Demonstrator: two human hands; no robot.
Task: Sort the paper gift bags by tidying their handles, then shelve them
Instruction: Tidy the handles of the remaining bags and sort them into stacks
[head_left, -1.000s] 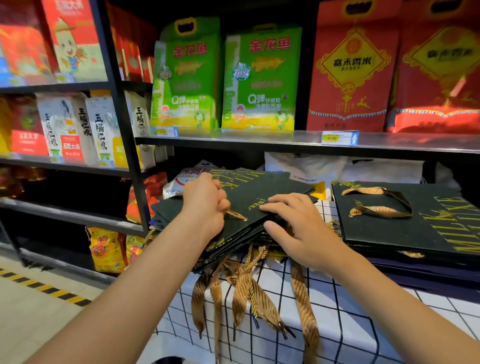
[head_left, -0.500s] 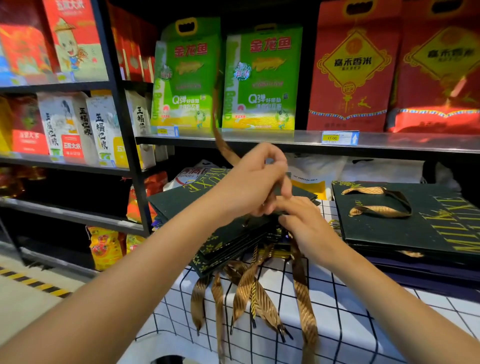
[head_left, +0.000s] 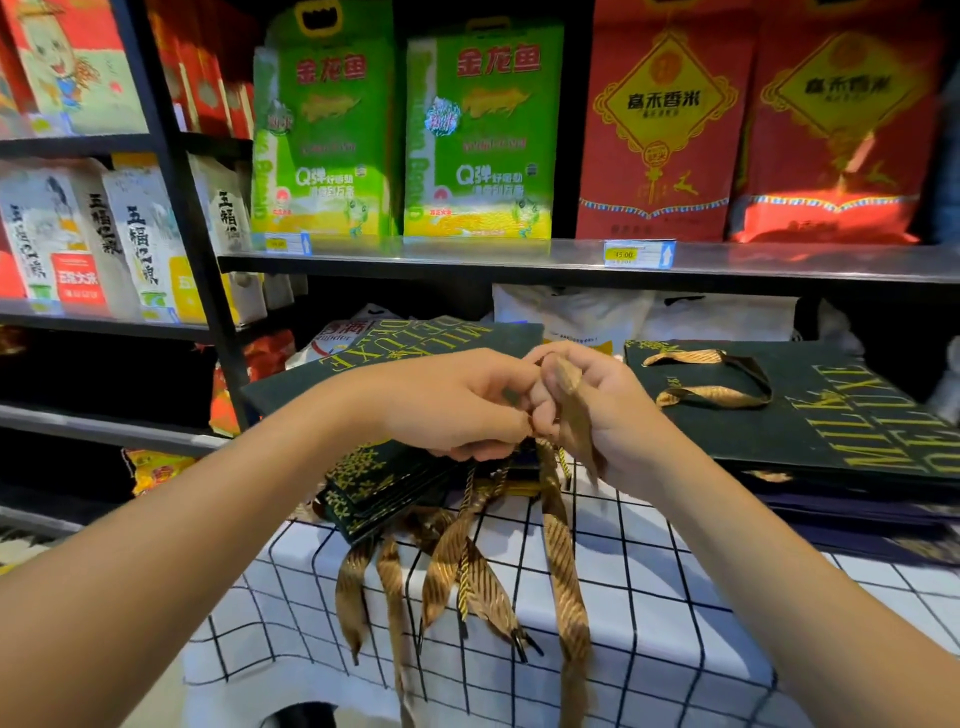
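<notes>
A stack of flat dark green gift bags (head_left: 395, 364) with gold lettering lies on the checked tablecloth (head_left: 649, 597). Gold ribbon handles (head_left: 457, 566) dangle from it over the table's front edge. My left hand (head_left: 457, 405) and my right hand (head_left: 597, 410) meet above the near end of the stack. Both pinch one gold ribbon handle (head_left: 574, 410), which is folded across my right fingers. A second pile of the same bags (head_left: 810, 415) lies to the right, its two ribbon handles (head_left: 711, 395) laid flat on top.
A metal shelf (head_left: 571, 260) above carries green and red rice packs. White sacks (head_left: 571, 317) sit behind the bags. A black upright post (head_left: 192, 223) stands at the left, with more shelves of packs beyond it.
My left hand went from pressing on the stack to lifting a ribbon high. Both hands have since come together lower, the ribbon folded between them.
</notes>
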